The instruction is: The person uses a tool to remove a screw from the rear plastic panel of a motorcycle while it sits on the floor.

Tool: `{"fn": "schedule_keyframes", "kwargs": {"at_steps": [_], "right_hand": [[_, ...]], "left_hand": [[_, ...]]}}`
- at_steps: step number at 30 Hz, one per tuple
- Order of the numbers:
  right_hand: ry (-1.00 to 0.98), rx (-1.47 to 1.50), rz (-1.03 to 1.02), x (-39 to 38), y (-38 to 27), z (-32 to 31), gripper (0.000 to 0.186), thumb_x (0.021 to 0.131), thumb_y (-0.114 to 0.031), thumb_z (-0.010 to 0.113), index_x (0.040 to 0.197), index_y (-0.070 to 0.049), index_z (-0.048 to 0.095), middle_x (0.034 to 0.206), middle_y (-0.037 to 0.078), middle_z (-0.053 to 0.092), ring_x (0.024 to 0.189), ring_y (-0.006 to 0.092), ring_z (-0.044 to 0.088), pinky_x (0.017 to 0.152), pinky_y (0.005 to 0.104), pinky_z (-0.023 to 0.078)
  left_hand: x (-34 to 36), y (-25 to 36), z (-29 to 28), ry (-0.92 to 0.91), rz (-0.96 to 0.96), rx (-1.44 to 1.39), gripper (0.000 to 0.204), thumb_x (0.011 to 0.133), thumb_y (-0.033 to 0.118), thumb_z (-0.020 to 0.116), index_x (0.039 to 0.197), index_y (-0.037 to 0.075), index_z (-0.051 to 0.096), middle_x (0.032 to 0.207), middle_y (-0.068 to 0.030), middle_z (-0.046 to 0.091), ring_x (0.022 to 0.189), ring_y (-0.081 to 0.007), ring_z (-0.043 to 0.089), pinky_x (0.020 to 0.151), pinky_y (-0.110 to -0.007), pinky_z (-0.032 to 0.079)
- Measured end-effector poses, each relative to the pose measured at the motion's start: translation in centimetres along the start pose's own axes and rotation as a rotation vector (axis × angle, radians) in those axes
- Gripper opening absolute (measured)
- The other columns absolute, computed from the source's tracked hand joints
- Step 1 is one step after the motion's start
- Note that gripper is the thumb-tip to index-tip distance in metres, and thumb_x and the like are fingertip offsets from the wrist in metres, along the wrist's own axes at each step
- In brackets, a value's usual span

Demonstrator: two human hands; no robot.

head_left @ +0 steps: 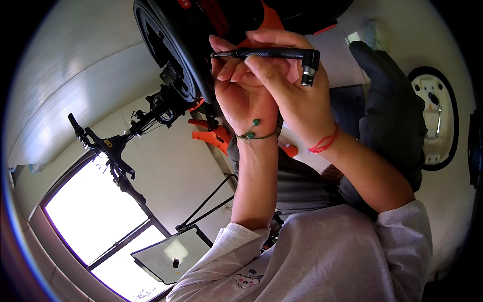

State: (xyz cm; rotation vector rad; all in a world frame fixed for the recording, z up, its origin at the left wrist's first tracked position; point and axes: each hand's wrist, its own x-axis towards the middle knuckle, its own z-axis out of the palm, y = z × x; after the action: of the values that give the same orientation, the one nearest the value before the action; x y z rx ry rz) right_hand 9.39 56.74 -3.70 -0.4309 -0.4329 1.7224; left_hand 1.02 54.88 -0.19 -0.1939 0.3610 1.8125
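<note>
My right hand (284,75) grips a black tool (266,53) with a slim silver bit at its left end and an angled metal head hanging down at its right. My left hand (241,100), palm up beneath it, has its fingers curled around the bit end; what they hold is partly hidden. The bit's tip is beside the rim of a large black machine part (176,40) with orange panels, at the top. Whether the tip touches it, I cannot tell.
Bicycle handlebars (110,153) stand at left, orange parts (211,136) behind my left wrist. A framed board (156,256) is at lower left, near a bright window (90,211). My bent leg (392,110) is at right, beside a white oval piece (430,141) with a black rim.
</note>
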Motion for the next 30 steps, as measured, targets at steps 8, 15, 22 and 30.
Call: {"fn": "schedule_keyframes", "kwargs": {"at_steps": [8, 15, 22, 30], "right_hand": [[0.039, -0.172, -0.003, -0.1, -0.2, -0.8, 0.028, 0.091, 0.005, 0.073, 0.118, 0.004, 0.064, 0.111, 0.014, 0.072, 0.099, 0.0155, 0.071, 0.089, 0.0276, 0.057], [-0.003, 0.212, 0.198, 0.7, -1.1, -0.6, 0.028, 0.096, 0.001, 0.066, 0.124, 0.000, 0.064, 0.130, 0.020, 0.066, 0.099, 0.0201, 0.071, 0.091, 0.0320, 0.059], [-0.125, -0.484, -0.258, 0.7, -0.3, -0.4, 0.023, 0.100, -0.006, 0.065, 0.123, -0.001, 0.066, 0.127, 0.012, 0.064, 0.095, 0.0162, 0.070, 0.088, 0.0313, 0.057], [0.013, -0.050, 0.045, -0.1, -0.6, -0.3, 0.033, 0.100, 0.000, 0.063, 0.132, 0.004, 0.057, 0.122, 0.018, 0.069, 0.093, 0.0149, 0.069, 0.082, 0.0266, 0.059]], "left_hand": [[0.1, 0.4, -0.3, -0.006, 0.055, 0.199, 0.029, 0.109, 0.026, 0.046, 0.125, 0.015, 0.067, 0.106, 0.0061, 0.073, 0.066, -0.0027, 0.051, 0.069, -0.021, 0.046], [0.3, -0.3, -0.2, -0.015, 0.036, 0.003, 0.027, 0.107, 0.023, 0.049, 0.123, 0.014, 0.068, 0.129, 0.0092, 0.071, 0.071, -0.0020, 0.053, 0.071, -0.020, 0.044], [0.3, 0.4, -1.1, 0.065, 0.021, 0.105, 0.029, 0.106, 0.031, 0.049, 0.122, 0.020, 0.071, 0.090, 0.0092, 0.068, 0.072, -0.0043, 0.049, 0.075, -0.022, 0.043], [0.4, 0.5, -1.3, -0.087, -0.045, 0.056, 0.028, 0.106, 0.031, 0.049, 0.116, 0.016, 0.071, 0.094, 0.0047, 0.068, 0.067, -0.0064, 0.046, 0.061, -0.021, 0.038]]}}
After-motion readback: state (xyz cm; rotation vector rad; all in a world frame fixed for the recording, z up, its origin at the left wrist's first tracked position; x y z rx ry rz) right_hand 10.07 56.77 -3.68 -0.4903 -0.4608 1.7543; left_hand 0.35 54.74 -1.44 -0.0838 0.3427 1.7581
